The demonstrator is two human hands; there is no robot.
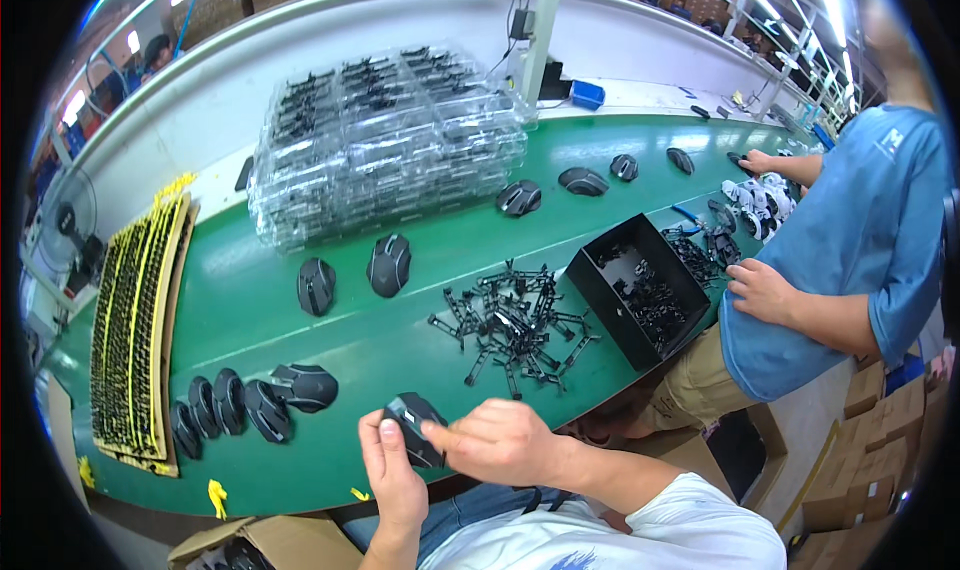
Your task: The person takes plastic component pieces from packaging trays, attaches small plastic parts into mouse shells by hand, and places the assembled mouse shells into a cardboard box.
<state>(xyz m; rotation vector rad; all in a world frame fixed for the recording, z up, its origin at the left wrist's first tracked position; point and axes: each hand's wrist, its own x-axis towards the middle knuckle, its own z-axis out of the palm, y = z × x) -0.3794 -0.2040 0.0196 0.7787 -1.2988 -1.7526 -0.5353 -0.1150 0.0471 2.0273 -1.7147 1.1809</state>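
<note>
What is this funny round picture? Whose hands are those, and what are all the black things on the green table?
The picture comes from a camera worn on a person's head, looking down, so it bends at the edges like a fishbowl. The two hands at the bottom belong to that person. The left hand holds a black computer mouse shell, and the right hand pinches it from the other side. The long green table is a work line. On it lie more mouse shells, a row of them leaning together, a pile of small black plastic parts, a black box with more parts, and a stack of clear plastic trays. On the right sits another worker in a blue shirt.
</note>
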